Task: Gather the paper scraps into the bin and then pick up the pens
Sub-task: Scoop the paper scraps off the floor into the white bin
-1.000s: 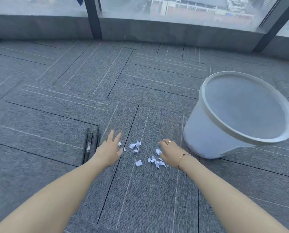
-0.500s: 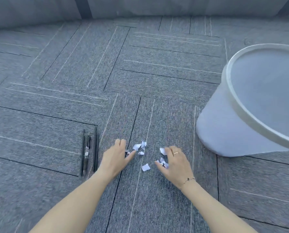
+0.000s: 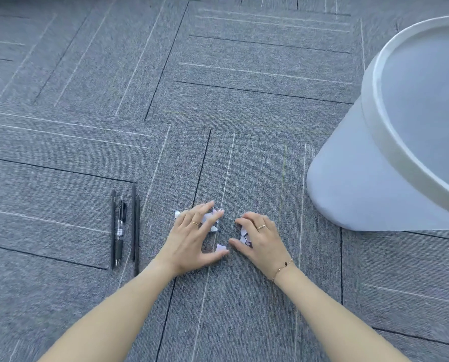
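Grey carpet tiles bear a white bin at right. Left hand and right hand, fingers curved and half-spread, cup white paper scraps between them, apparently ungripped. Black pens lie parallel at left; any lettering is unreadable.

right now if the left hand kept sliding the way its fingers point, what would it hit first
The left hand points up and to the right, so it would first meet the paper scraps already under its fingers. Past those the carpet looks free. The bin sits further right, probably off that line.
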